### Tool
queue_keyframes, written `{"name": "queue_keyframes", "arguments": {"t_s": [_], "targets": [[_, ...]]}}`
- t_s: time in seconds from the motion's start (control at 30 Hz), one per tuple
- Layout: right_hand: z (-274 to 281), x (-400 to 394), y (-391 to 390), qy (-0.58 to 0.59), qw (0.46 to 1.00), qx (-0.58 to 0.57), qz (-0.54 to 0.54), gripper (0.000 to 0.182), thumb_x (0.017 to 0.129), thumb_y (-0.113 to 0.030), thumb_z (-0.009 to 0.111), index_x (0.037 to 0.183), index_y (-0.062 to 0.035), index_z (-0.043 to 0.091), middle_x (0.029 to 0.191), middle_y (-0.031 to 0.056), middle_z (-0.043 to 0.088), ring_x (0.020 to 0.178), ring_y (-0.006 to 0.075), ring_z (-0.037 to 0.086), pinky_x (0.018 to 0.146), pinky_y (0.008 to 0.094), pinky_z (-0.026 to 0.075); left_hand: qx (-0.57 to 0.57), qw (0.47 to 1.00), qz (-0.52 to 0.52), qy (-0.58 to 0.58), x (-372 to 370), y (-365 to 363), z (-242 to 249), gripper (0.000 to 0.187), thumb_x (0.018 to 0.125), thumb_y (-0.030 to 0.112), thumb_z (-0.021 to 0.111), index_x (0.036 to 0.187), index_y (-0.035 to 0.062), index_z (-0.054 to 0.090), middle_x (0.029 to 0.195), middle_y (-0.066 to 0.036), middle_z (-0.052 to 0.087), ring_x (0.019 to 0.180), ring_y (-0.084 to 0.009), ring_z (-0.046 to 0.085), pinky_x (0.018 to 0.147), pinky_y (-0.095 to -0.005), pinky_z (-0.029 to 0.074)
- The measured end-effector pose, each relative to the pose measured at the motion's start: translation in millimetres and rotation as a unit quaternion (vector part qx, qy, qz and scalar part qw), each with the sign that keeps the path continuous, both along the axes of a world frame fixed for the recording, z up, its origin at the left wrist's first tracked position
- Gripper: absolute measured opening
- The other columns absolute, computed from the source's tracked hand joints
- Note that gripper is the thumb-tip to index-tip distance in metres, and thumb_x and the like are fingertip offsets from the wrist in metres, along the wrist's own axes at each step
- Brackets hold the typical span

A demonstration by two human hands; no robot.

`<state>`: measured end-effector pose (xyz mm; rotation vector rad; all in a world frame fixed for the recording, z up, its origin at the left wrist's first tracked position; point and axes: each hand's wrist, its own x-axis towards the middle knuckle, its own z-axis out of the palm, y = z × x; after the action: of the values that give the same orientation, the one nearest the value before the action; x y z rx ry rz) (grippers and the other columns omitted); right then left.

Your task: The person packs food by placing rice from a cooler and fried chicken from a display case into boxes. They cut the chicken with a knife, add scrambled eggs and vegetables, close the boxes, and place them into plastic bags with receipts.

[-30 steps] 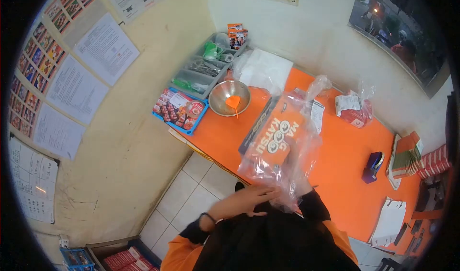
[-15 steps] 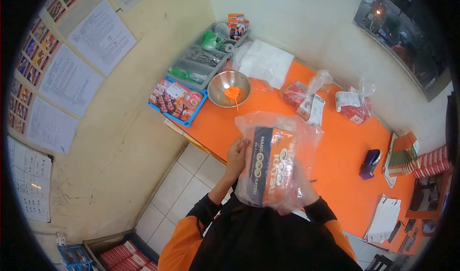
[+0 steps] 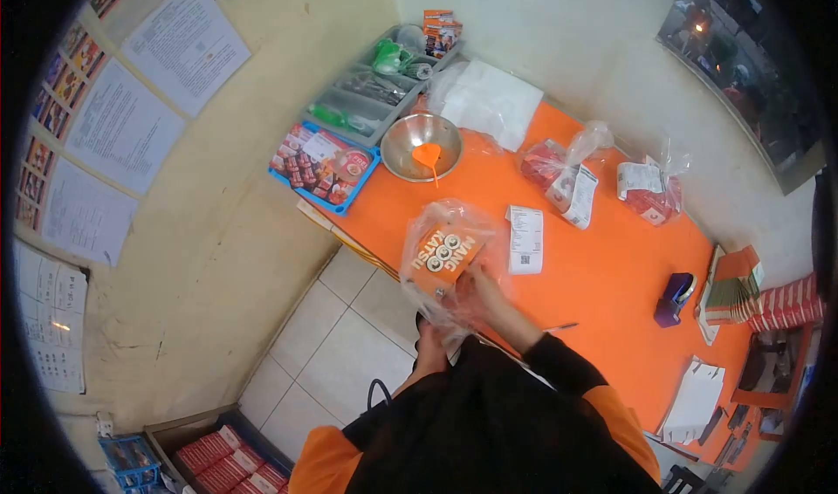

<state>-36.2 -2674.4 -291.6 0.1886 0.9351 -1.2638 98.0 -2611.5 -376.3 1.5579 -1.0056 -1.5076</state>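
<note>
An orange box lettered "Mang Katsu" sits inside a clear plastic bag at the near-left edge of the orange table. My right hand is closed at the box's near right corner, partly veiled by the plastic. Lower down, my left hand is closed at the near end of the bag, beside the table edge; some of its fingers are hidden. A printed receipt lies flat just right of the bag.
Behind the bag stand a steel bowl with an orange scoop, a blue tray and a grey divided organizer. Two tied bags of red packs, one a plastic bag, lie farther right. A pen and tape dispenser rest nearer.
The bagged box has turned, showing another face, and moved lower left. The left hand has shifted from the box's side down to the bag's near end. The receipt is now uncovered.
</note>
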Motion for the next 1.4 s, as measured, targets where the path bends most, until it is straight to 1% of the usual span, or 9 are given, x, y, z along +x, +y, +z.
{"name": "queue_keyframes", "arguments": {"t_s": [0.1, 0.2, 0.27, 0.4, 0.47, 0.67, 0.9, 1.1, 1.4], "targets": [[10.6, -1.9, 6.2, 0.510, 0.822, -0.249, -0.046, 0.053, 0.082, -0.016, 0.054, 0.128, -0.0088, 0.029, 0.125, 0.0100, 0.043, 0.115, 0.0254, 0.043, 0.093, 0.0556, 0.030, -0.357, 0.915, 0.111, -0.149, 30.7, -21.9, 45.2, 0.056, 0.075, 0.030, 0.061, 0.120, 0.0035, 0.040, 0.113, -0.015, 0.051, 0.107, -0.0307, 0.049, 0.095, -0.0474, 0.033], [20.8, -26.1, -27.1, 0.895, 0.402, -0.192, 0.036, 0.067, 0.076, -0.022, 0.060, 0.132, -0.0100, 0.025, 0.120, 0.0129, 0.046, 0.115, 0.0292, 0.042, 0.100, 0.0504, 0.023, -0.439, 0.749, -0.383, -0.317, 36.6, -72.0, 71.0, 0.059, 0.072, 0.030, 0.064, 0.119, 0.0025, 0.042, 0.111, -0.015, 0.054, 0.107, -0.0327, 0.049, 0.098, -0.0455, 0.029], [-12.9, -68.2, -70.6, 0.904, 0.309, -0.222, 0.195, 0.055, 0.073, -0.026, 0.061, 0.120, -0.0048, 0.043, 0.100, 0.0157, 0.057, 0.099, 0.0310, 0.052, 0.091, 0.0432, 0.036, -0.379, 0.614, -0.599, -0.347, 37.8, -85.3, 97.2, 0.050, 0.071, 0.033, 0.065, 0.111, 0.0047, 0.052, 0.102, -0.015, 0.057, 0.104, -0.0300, 0.051, 0.101, -0.0437, 0.025], [47.5, -136.4, -98.1, 0.762, 0.572, -0.248, 0.177, 0.026, 0.077, -0.026, 0.054, 0.074, -0.0015, 0.060, 0.065, 0.0182, 0.056, 0.059, 0.0310, 0.056, 0.056, 0.0416, 0.042, -0.348, 0.541, -0.622, -0.446, 83.8, -127.7, 137.2, 0.020, 0.065, 0.017, 0.067, 0.083, 0.0091, 0.066, 0.085, -0.012, 0.061, 0.093, -0.0277, 0.055, 0.104, -0.0426, 0.022], [78.0, -144.8, -87.8, 0.766, 0.558, -0.253, 0.196, 0.029, 0.080, -0.029, 0.050, 0.071, -0.0022, 0.057, 0.060, 0.0119, 0.054, 0.054, 0.0223, 0.052, 0.052, 0.0358, 0.040, -0.411, 0.552, -0.503, -0.524, 97.1, -145.6, 189.8, 0.011, 0.062, 0.006, 0.063, 0.073, 0.0093, 0.065, 0.081, -0.011, 0.058, 0.089, -0.0274, 0.054, 0.099, -0.0416, 0.029], [132.2, -133.2, -51.9, 0.371, 0.860, -0.263, 0.233, 0.028, 0.082, -0.027, 0.055, 0.096, -0.0029, 0.059, 0.061, -0.0025, 0.048, 0.051, 0.0048, 0.042, 0.045, 0.0218, 0.032, -0.560, 0.529, -0.451, -0.451, 57.3, -161.4, 242.6, 0.008, 0.058, -0.001, 0.059, 0.064, 0.0046, 0.059, 0.083, -0.011, 0.048, 0.092, -0.0265, 0.048, 0.082, -0.0406, 0.038], [148.6, -114.2, 9.4, 0.638, 0.691, -0.315, 0.128, 0.057, 0.081, -0.008, 0.056, 0.131, -0.0033, 0.029, 0.078, 0.0034, 0.051, 0.063, 0.0116, 0.050, 0.057, 0.0250, 0.041, -0.647, 0.651, -0.229, -0.323, 24.1, -160.8, 254.9, 0.014, 0.064, 0.000, 0.057, 0.074, 0.0088, 0.063, 0.080, -0.010, 0.045, 0.069, -0.0220, 0.052, 0.054, -0.0331, 0.042], [141.2, -110.7, 17.7, 0.688, 0.647, -0.283, 0.167, 0.059, 0.079, -0.004, 0.056, 0.131, -0.0070, 0.029, 0.076, 0.0065, 0.052, 0.066, 0.0123, 0.054, 0.062, 0.0267, 0.045, -0.324, 0.925, -0.191, 0.060, 5.0, -192.2, 211.9, 0.027, 0.080, 0.006, 0.056, 0.107, 0.0049, 0.061, 0.082, -0.007, 0.057, 0.068, -0.0142, 0.060, 0.060, -0.0251, 0.051], [68.8, -163.9, -27.8, 0.721, 0.656, -0.219, 0.052, 0.031, 0.083, -0.017, 0.054, 0.111, -0.0025, 0.052, 0.061, 0.0088, 0.052, 0.059, 0.0178, 0.054, 0.060, 0.0305, 0.045, -0.327, 0.939, -0.102, 0.024, -0.7, -205.5, 212.1, 0.046, 0.083, 0.006, 0.050, 0.127, 0.0007, 0.038, 0.110, -0.013, 0.051, 0.096, -0.0201, 0.054, 0.078, -0.0301, 0.047]]}}
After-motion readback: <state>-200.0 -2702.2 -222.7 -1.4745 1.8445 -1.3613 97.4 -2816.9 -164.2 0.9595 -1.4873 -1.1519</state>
